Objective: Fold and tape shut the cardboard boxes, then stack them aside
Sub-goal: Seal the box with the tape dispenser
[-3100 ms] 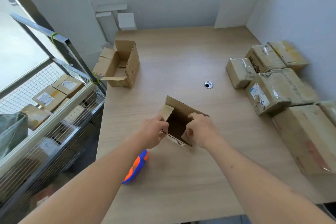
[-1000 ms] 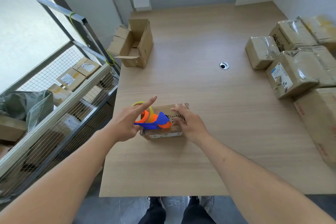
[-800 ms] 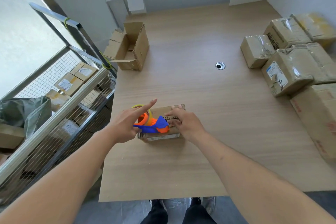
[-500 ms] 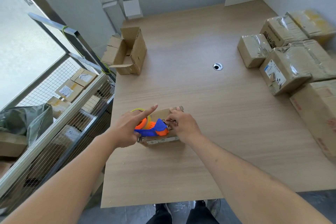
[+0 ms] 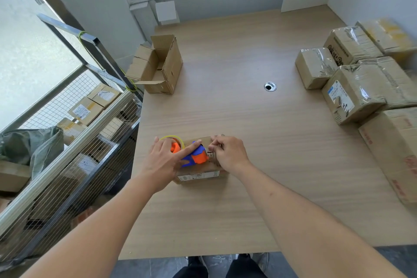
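Head view, left to right. We see a wire rack (image 5: 67, 153) with parcels beside the desk (image 5: 259, 142). An open box (image 5: 162, 67) sits at the desk's far left. Near the front edge, our left hand (image 5: 164, 162) grips the tape dispenser (image 5: 194, 157), index finger extended, atop the small cardboard box (image 5: 200, 171). Our right hand (image 5: 228, 153) pinches at the tape end on that box. Taped boxes (image 5: 361, 79) sit along the right.

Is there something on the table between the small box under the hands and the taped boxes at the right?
Nothing visible. Bare wooden table lies between the small cardboard box and the taped cardboard boxes; the metal cable hole sits flush, farther back.
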The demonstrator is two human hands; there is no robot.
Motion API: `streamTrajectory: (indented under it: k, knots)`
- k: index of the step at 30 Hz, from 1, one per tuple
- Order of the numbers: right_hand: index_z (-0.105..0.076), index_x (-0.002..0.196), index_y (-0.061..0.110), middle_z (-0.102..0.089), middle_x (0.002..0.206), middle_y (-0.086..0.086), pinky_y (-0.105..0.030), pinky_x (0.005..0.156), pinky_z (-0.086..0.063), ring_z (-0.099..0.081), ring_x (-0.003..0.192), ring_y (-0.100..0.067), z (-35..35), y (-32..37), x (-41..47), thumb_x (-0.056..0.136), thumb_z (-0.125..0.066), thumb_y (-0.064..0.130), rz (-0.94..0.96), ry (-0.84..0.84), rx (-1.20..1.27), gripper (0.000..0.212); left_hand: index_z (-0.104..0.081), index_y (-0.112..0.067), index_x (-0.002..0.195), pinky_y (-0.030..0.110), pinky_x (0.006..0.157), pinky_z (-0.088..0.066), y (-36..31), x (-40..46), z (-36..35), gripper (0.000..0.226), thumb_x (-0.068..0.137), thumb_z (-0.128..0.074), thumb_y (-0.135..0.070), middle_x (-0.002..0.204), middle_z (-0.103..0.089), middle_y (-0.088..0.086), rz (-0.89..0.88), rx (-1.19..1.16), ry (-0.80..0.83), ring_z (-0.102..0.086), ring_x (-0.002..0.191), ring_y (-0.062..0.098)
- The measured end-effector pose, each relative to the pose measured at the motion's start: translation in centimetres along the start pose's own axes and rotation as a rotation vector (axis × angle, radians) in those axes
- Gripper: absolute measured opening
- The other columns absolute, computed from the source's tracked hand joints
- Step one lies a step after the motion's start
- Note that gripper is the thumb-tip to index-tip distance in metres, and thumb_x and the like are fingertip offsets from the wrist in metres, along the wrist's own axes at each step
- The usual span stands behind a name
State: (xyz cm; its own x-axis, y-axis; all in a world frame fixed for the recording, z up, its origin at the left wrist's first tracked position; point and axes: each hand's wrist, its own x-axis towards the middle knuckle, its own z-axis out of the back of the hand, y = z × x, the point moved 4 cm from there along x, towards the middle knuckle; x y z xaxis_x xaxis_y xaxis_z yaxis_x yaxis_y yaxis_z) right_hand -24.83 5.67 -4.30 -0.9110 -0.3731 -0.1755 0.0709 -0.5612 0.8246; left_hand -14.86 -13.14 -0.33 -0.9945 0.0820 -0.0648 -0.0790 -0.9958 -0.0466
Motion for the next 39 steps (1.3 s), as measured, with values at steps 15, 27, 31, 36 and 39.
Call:
streamTrajectory:
  k: [15, 27, 31, 36, 39]
  knots:
    - [-0.070, 0.066, 0.023, -0.073, 0.074, 0.008, -0.022, 0.069, -0.048, -0.063, 0.069, -0.003, 4.9, -3.8, -2.7, 0.086, -0.080, 0.017, -0.078, -0.125, 0.003, 0.023, -0.001, -0.065, 0.152, 0.049, 0.110, -0.029, 0.2, -1.1, -1.0, 0.080, 0.101, -0.057, -0.038, 0.117, -0.045, 0.003, 0.058, 0.028, -0.039, -0.042, 0.114, 0.027]
    - [-0.058, 0.085, 0.014, -0.073, 0.067, 0.001, -0.048, 0.084, -0.057, -0.070, 0.077, -0.026, 3.0, -5.0, -3.0, 0.103, -0.050, 0.033, -0.282, 0.070, 0.109, 0.027, 0.003, -0.066, 0.151, 0.052, 0.109, -0.028, -0.5, -0.9, -0.8, 0.086, 0.099, -0.058, -0.034, 0.120, -0.046, 0.003, 0.050, 0.062, -0.009, -0.045, 0.116, 0.030]
    - [-0.059, 0.085, 0.016, -0.071, 0.072, -0.004, -0.051, 0.082, -0.059, -0.071, 0.075, -0.026, 2.7, -5.8, -2.2, 0.103, -0.049, 0.034, -0.318, 0.086, 0.111, 0.027, 0.002, -0.066, 0.151, 0.051, 0.109, -0.027, -0.4, -0.9, -1.0, 0.082, 0.101, -0.055, -0.035, 0.119, -0.046, 0.002, 0.058, 0.058, -0.006, -0.045, 0.115, 0.029]
    - [-0.061, 0.087, 0.021, -0.068, 0.086, 0.002, -0.050, 0.089, -0.057, -0.068, 0.088, -0.026, 2.3, -6.4, -1.3, 0.103, -0.047, 0.035, -0.345, 0.132, 0.053, 0.025, 0.004, -0.065, 0.151, 0.050, 0.109, -0.025, -0.5, -0.7, -1.0, 0.082, 0.101, -0.053, -0.034, 0.122, -0.045, 0.002, 0.055, 0.063, 0.013, -0.044, 0.119, 0.029]
    - [-0.061, 0.091, 0.023, -0.068, 0.094, -0.002, -0.050, 0.092, -0.056, -0.067, 0.094, -0.028, 1.8, -6.9, -1.0, 0.103, -0.046, 0.040, -0.374, 0.190, 0.007, 0.026, 0.004, -0.065, 0.151, 0.050, 0.109, -0.025, -0.6, -0.6, -0.9, 0.076, 0.104, -0.049, -0.038, 0.124, -0.045, 0.002, 0.054, 0.058, 0.004, -0.042, 0.119, 0.028]
